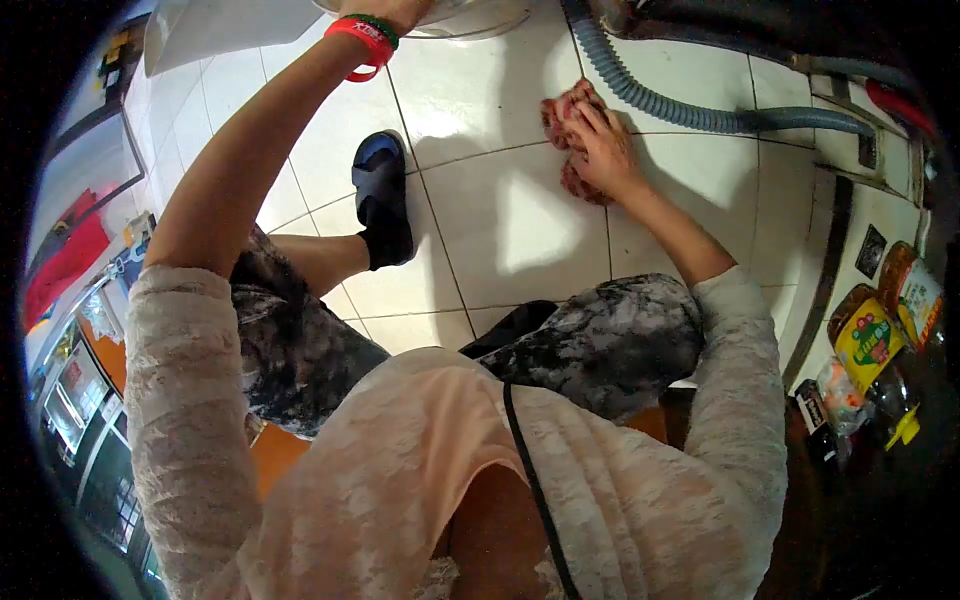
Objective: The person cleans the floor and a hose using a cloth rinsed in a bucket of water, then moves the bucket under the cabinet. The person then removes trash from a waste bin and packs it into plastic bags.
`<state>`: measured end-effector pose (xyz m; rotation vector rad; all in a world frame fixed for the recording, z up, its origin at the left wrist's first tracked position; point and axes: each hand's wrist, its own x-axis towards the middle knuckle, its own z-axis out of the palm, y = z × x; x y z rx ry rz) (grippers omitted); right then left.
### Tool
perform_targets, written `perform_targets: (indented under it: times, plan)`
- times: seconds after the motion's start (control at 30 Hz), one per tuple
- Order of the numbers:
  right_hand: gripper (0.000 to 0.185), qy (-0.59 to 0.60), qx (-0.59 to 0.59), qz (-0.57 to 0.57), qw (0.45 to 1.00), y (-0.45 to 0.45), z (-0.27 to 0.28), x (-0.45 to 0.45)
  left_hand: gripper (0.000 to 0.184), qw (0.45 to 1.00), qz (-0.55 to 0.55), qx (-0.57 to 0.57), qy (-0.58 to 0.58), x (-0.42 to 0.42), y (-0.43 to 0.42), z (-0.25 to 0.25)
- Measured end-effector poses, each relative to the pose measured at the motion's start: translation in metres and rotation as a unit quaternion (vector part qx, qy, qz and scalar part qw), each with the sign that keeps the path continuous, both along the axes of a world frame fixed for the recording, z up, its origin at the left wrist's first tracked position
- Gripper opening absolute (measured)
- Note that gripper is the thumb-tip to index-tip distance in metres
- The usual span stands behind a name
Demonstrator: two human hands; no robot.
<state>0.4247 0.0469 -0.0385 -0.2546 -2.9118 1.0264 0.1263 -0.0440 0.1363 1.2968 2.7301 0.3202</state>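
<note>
My right hand [602, 155] presses on a crumpled red and brown patterned cloth [556, 120] that lies on the white tiled floor [500, 215]. Its fingers rest over the cloth, which bunches out on both sides of the hand. At the top edge of the view, my left hand [395, 12] is beside a clear, round-rimmed thing [480, 22], largely cut off by the frame. The fingers of that hand are out of view, so its grip does not show. A red wristband [365, 42] and a green one circle the left wrist.
A grey corrugated hose [680, 112] curves along the floor at upper right. Bottles of oil [868, 340] and other packages stand at far right. My dark sandal [382, 190] is left of centre. A whitish panel [215, 35] stands at upper left.
</note>
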Motion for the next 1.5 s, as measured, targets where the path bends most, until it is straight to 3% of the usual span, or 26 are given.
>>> perform_targets:
  times: [0.1,0.17,0.2,0.23,0.27,0.33,0.37,0.43,0.47,0.5,0.6,0.7,0.87,0.93,0.97,1.0,1.03,1.07,1.13,1.23,1.27,1.33,1.37,1.43,1.47,1.5]
  plan:
    - [0.051,0.058,-0.123,0.003,0.991,-0.013,0.018,-0.055,0.038,0.999,-0.022,-0.033,-0.007,-0.011,-0.006,-0.009]
    - [0.045,-0.005,-0.032,0.069,0.997,-0.037,-0.006,-0.095,0.038,0.997,-0.052,-0.055,0.030,-0.021,-0.010,-0.019]
    - [0.042,0.032,0.119,0.137,0.983,-0.043,0.012,-0.100,0.038,0.992,-0.078,-0.077,0.065,-0.031,-0.015,-0.027]
    - [0.044,0.010,0.102,0.163,0.981,-0.050,0.012,-0.101,0.040,0.971,-0.148,-0.095,0.164,-0.038,-0.021,-0.036]
    - [0.046,-0.015,0.084,0.191,0.978,-0.055,0.012,-0.096,0.040,0.970,-0.154,-0.096,0.161,-0.049,-0.029,-0.043]
    - [0.049,-0.079,0.087,0.208,0.971,-0.054,0.015,-0.062,0.039,0.961,-0.170,-0.135,0.169,-0.036,-0.021,-0.031]
    - [0.052,-0.133,0.098,0.228,0.960,-0.046,0.017,-0.042,0.041,0.998,-0.040,-0.050,0.013,-0.021,-0.012,-0.020]
    - [0.065,-0.154,0.079,0.223,0.959,-0.027,0.052,0.024,0.041,0.993,-0.092,-0.057,0.036,-0.029,-0.012,-0.024]
    - [0.061,-0.037,0.089,0.125,0.988,-0.035,0.020,0.071,0.042,0.986,-0.136,-0.070,0.061,-0.036,-0.019,-0.030]
    - [0.056,0.175,0.216,0.060,0.959,-0.046,-0.029,0.121,0.042,0.958,-0.188,-0.115,0.185,-0.047,-0.027,-0.045]
    - [0.053,-0.044,0.134,0.093,0.986,-0.036,-0.017,0.203,0.045,0.954,-0.199,-0.106,0.198,-0.042,-0.028,-0.042]
    - [0.050,-0.087,0.153,0.062,0.982,-0.017,-0.026,0.219,0.045,0.960,-0.158,-0.142,0.183,-0.038,-0.026,-0.036]
    - [0.041,-0.052,0.234,-0.137,0.961,0.047,0.005,0.124,0.038,0.990,-0.035,-0.130,0.035,-0.021,-0.013,-0.018]
    - [0.045,-0.112,0.193,-0.145,0.964,0.037,0.019,0.073,0.033,0.986,-0.037,-0.138,0.081,-0.020,-0.012,-0.022]
    - [0.045,-0.036,0.131,-0.088,0.987,0.031,-0.006,0.047,0.028,0.952,-0.158,-0.089,0.247,-0.033,-0.022,-0.038]
    - [0.045,0.036,0.067,-0.032,0.997,0.020,-0.027,0.026,0.028,0.950,-0.165,-0.085,0.251,-0.036,-0.024,-0.036]
    - [0.046,0.106,0.122,0.034,0.986,0.008,0.002,-0.003,0.033,0.962,-0.156,-0.094,0.203,-0.032,-0.023,-0.031]
    - [0.041,0.021,0.189,0.089,0.978,-0.006,-0.005,-0.033,0.038,0.971,-0.155,-0.098,0.155,-0.032,-0.017,-0.029]
    - [0.039,0.172,0.168,0.009,0.971,-0.026,-0.041,-0.103,0.037,0.997,-0.058,-0.051,0.004,-0.045,-0.013,-0.040]
    - [0.041,0.095,0.106,-0.081,0.986,-0.023,-0.043,-0.152,0.039,0.974,-0.164,-0.104,0.113,-0.075,-0.027,-0.055]
    - [0.034,0.041,0.059,-0.032,0.997,-0.022,-0.033,-0.143,0.040,0.953,-0.194,-0.140,0.186,-0.088,-0.035,-0.067]
    - [0.031,0.001,0.246,-0.032,0.969,-0.042,-0.030,-0.120,0.039,0.966,-0.188,-0.104,0.144,-0.080,-0.037,-0.065]
    - [0.037,0.055,0.263,0.021,0.963,-0.050,-0.029,-0.083,0.038,0.976,-0.174,-0.082,0.102,-0.078,-0.037,-0.062]
    - [0.047,0.018,0.212,0.081,0.974,-0.042,0.007,-0.005,0.038,0.977,-0.158,-0.092,0.111,-0.079,-0.040,-0.060]
    - [0.035,0.086,0.151,-0.026,0.984,-0.038,-0.006,0.025,0.037,0.978,-0.134,-0.112,0.116,-0.076,-0.037,-0.061]
    - [0.038,0.069,0.077,-0.037,0.994,-0.004,0.037,0.060,0.037,0.979,-0.134,-0.096,0.117,-0.070,-0.029,-0.053]
